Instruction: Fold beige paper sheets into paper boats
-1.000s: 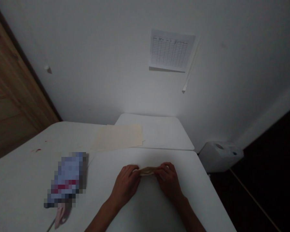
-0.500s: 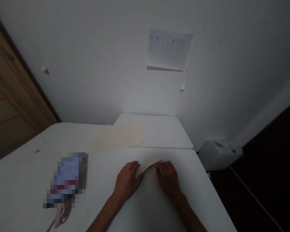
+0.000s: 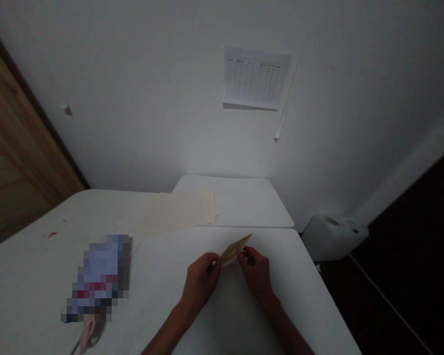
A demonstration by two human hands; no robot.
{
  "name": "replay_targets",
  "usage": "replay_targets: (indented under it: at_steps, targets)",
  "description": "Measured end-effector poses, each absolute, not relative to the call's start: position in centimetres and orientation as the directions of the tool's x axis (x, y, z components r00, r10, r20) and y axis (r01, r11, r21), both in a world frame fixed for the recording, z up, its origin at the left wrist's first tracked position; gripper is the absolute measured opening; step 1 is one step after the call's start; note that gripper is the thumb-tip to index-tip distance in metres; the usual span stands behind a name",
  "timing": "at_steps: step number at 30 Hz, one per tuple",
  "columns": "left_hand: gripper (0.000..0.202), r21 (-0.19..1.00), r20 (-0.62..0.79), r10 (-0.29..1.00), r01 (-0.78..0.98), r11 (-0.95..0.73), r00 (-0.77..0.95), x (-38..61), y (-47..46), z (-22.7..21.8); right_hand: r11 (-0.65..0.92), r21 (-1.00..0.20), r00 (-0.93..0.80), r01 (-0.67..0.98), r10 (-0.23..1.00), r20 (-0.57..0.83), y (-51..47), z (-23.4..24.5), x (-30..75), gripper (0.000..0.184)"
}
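A small folded piece of tan paper [image 3: 232, 252] is held between my two hands over the white table, tilted up toward its right tip. My left hand [image 3: 203, 276] pinches its left end between thumb and fingers. At its right side, my right hand [image 3: 256, 268] grips the lower edge with thumb and curled fingertips. Beyond them, a larger pale tan sheet [image 3: 179, 211], apparently with another beneath it, lies flat at the back of the table.
The white table [image 3: 163, 315] meets a wall bearing a printed chart [image 3: 257, 78]. A blurred-out bluish item [image 3: 99, 271] with a pinkish cord or strap [image 3: 88, 333] lies left. A whitish plastic container [image 3: 333, 236] stands on the floor at right. A wooden door [image 3: 18, 133] is far left.
The folded paper has turned so its tan face now shows toward me. My left hand has shifted slightly right, and its fingers have closed into a pinch.
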State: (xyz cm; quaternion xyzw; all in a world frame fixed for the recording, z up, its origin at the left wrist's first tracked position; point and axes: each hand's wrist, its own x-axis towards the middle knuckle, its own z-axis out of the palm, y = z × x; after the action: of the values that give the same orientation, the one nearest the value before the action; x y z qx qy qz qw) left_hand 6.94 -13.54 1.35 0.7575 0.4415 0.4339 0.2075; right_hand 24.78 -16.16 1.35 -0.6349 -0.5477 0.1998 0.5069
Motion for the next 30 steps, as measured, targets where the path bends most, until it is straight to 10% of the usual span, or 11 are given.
replay_targets:
  at_steps: [20, 30]
  targets:
    - [0.038, 0.995, 0.062, 0.972, 0.066, -0.079, 0.226, 7.2, -13.2, 1.7, 0.251, -0.862, 0.194, 0.441, 0.911, 0.364, -16.9, 1.9, 23.7, 0.023]
    - [0.036, 0.988, 0.052, 0.966, 0.127, -0.087, 0.253, 7.2, -13.7, 2.1, 0.213, -0.924, 0.141, 0.316, 0.953, 0.268, -16.8, 1.5, 23.2, 0.028]
